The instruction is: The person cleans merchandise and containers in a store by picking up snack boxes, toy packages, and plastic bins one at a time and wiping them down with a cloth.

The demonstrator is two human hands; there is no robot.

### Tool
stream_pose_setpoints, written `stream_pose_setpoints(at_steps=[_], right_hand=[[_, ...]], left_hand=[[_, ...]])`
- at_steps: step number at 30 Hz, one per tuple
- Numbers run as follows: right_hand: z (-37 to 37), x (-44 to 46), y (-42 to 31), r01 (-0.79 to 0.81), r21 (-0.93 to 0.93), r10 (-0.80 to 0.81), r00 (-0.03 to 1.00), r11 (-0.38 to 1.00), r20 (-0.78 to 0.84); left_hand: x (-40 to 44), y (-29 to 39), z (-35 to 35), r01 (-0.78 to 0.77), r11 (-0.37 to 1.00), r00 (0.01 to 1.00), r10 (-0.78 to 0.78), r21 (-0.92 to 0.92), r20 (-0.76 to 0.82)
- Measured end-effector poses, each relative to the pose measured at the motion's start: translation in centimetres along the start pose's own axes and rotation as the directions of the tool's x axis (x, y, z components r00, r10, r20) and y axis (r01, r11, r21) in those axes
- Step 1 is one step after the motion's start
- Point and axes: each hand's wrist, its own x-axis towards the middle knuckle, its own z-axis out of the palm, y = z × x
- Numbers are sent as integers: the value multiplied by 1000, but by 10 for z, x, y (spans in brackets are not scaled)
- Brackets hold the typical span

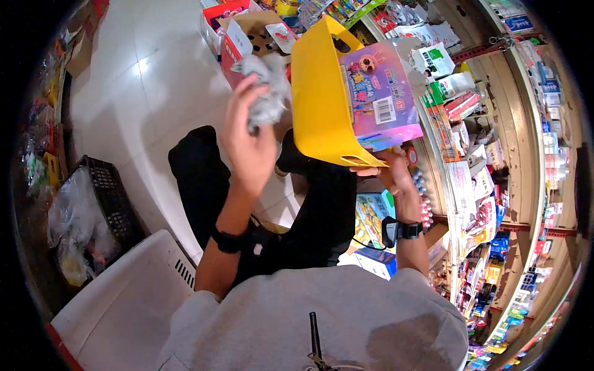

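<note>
A crumpled grey cloth (267, 99) is pinched in my left hand (250, 139), raised just left of a yellow plastic basket (322, 105). My right hand (396, 176) grips the basket by its lower edge, near a handle slot. The basket is tilted on its side, its yellow outer face toward me. Against its right side shows a purple and pink printed box (377, 93) with a white barcode label. Part of that box is hidden by the basket wall.
Shelves (458, 204) full of packaged goods run along my right. An open cardboard box (253, 37) stands beyond my left hand. A black crate (111, 198) with plastic bags sits at the left, near a white plastic chair (124, 303).
</note>
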Motion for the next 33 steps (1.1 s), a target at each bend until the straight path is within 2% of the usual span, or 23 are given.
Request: stream_pose_setpoints(at_steps=[2, 4, 5, 8, 10, 11, 13, 15, 17, 18, 19, 20, 22, 23, 24, 25, 27, 28, 29, 30, 31, 33], right_hand=[[1, 8, 8, 41, 20, -42, 999, 999, 9], [8, 8, 5, 59, -24, -58, 998, 998, 14], [10, 8, 4, 74, -68, -72, 997, 995, 23], [7, 5, 4, 66, -90, -63, 998, 994, 29], [5, 1, 9, 68, -108, -68, 998, 992, 0], [3, 1, 13, 72, -128, -76, 997, 989, -26], [0, -6, 16, 84, -106, -86, 996, 991, -8], [2, -14, 17, 85, -139, -80, 996, 987, 35], [-3, -13, 25, 61, -128, -61, 998, 990, 0], [-1, -17, 26, 47, -160, -54, 998, 986, -40], [-1, -18, 27, 32, -192, -48, 996, 981, -80], [-24, -8, 48, 110, -437, -146, 988, 893, -49], [-19, -13, 46, 160, -486, -195, 981, 859, -21], [-16, -14, 45, 209, -537, -242, 970, 817, 9], [-21, -10, 53, 249, -552, -287, 958, 796, 18], [-16, -12, 48, 249, -545, -286, 958, 800, 18], [-3, -19, 33, 168, -648, -229, 973, 743, -10], [3, -21, 27, 110, -545, -140, 990, 831, -14], [2, -18, 27, 110, -539, -138, 990, 835, -12], [0, -15, 26, 124, -566, -137, 990, 815, 20], [-3, -11, 24, 138, -592, -134, 990, 794, 50], [-9, 2, 32, 161, -598, -153, 986, 785, 64]], left_hand=[[-16, 15, 3, -31, 992, 994, 43, -119, 97], [-41, 22, 18, 39, 934, 985, 23, -354, 169], [-49, 20, 16, 3, 952, 970, 71, -305, 233], [-54, 14, 18, 44, 962, 953, 40, -268, 299], [-47, 2, 17, 152, 941, 936, -39, -302, 350], [-43, -3, 18, 148, 941, 938, -36, -303, 345], [-35, -12, 21, 277, 917, 908, -151, -288, 390], [-26, -16, 19, 301, 910, 898, -170, -285, 407], [-14, -19, 21, 388, 876, 877, -256, -287, 406], [-13, -37, 26, 308, 898, 910, -182, -315, 373], [-8, -42, 27, 308, 899, 909, -180, -312, 376], [-4, -47, 28, 426, 840, 873, -286, -335, 395], [7, -52, 24, 605, 724, 784, -469, -332, 407], [15, -56, 21, 603, 728, 785, -468, -326, 407], [23, -62, 17, 654, 676, 749, -511, -340, 422], [30, -65, 14, 701, 620, 709, -551, -353, 440], [43, -72, 6, 699, 646, 710, -577, -306, 403], [49, -78, 0, 731, 618, 669, -564, -290, 485], [53, -83, -5, 762, 589, 621, -546, -270, 562], [55, -85, -6, 726, 646, 642, -514, -235, 570], [56, -88, -5, 727, 647, 638, -515, -229, 573], [55, -89, -5, 597, 801, 708, -507, -34, 493]])
